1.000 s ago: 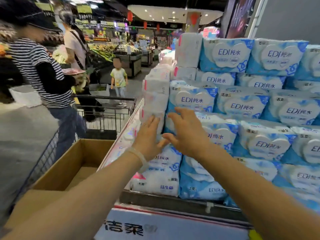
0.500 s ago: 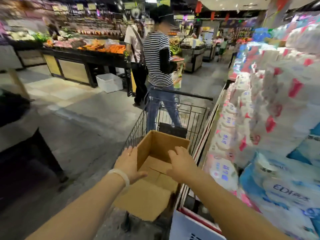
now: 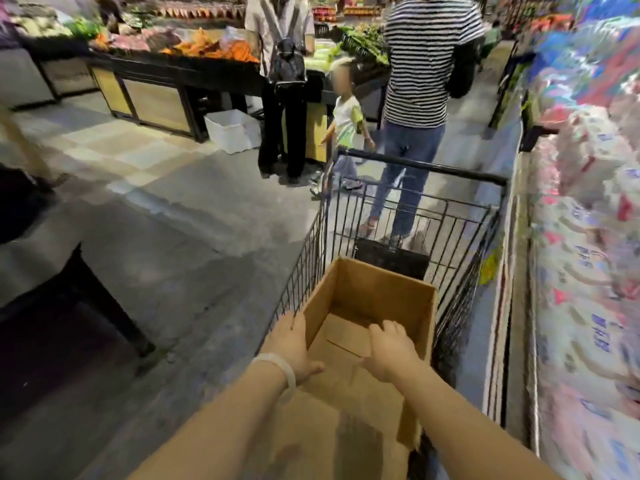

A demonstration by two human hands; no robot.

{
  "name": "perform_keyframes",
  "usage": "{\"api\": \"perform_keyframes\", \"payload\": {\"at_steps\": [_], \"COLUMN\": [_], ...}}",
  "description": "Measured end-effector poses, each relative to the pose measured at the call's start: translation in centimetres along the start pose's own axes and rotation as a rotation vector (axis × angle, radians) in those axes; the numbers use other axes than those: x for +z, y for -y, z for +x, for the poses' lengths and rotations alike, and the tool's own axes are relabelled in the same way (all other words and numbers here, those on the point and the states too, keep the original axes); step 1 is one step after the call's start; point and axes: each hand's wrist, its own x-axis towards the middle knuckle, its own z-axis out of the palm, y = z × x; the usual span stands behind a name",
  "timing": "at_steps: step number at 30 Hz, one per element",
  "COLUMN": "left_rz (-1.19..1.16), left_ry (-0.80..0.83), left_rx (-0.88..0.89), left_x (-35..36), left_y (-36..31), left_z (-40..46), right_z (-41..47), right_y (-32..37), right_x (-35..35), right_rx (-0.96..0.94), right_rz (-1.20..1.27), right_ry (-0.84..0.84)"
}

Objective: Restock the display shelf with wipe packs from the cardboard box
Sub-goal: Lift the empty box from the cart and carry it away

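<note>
Turning from the display shelf (image 3: pixel 585 271) to the cardboard box (image 3: pixel 370 317) in the cart (image 3: pixel 460 237), both hands have arrived: left hand (image 3: pixel 294 344) flat on its outer wall, right hand (image 3: pixel 391 351) open inside. No wipe packs visible in it; the box looks spent.

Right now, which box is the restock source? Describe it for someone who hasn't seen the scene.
Find the black wire shopping cart parked beside the display shelf on the right. The open brown cardboard box sits in its basket, both hands reaching into it; the white bin lies farther off, on the floor.
</note>
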Motion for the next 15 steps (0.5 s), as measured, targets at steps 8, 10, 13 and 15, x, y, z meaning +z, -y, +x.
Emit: {"api": "perform_keyframes", "payload": {"at_steps": [8, 10, 13, 15], "left_rz": [-0.003, 0.035, 0.112, 0.114], "left_ry": [0.135, 0.173, 0.229, 0.233], "left_rx": [0.062, 0.075, 0.085, 0.08], "left_x": [0.9, 1.6, 3.1, 4.1], "left_y": [-0.4, -0.5, -0.3, 0.0], "left_z": [10.7, 12.6, 15.9, 17.8], "right_z": [7.8, 8.9, 10.2, 10.9], "right_y": [-2.0, -3.1, -5.0, -6.2], "right_x": [0.5, 1.2, 2.2, 2.9], "right_rx": [0.193, 0.258, 0.361, 0.416], "right_rz": [0.085, 0.093, 0.151, 0.183], "right_ry": [0.076, 0.086, 0.071, 0.065]}}
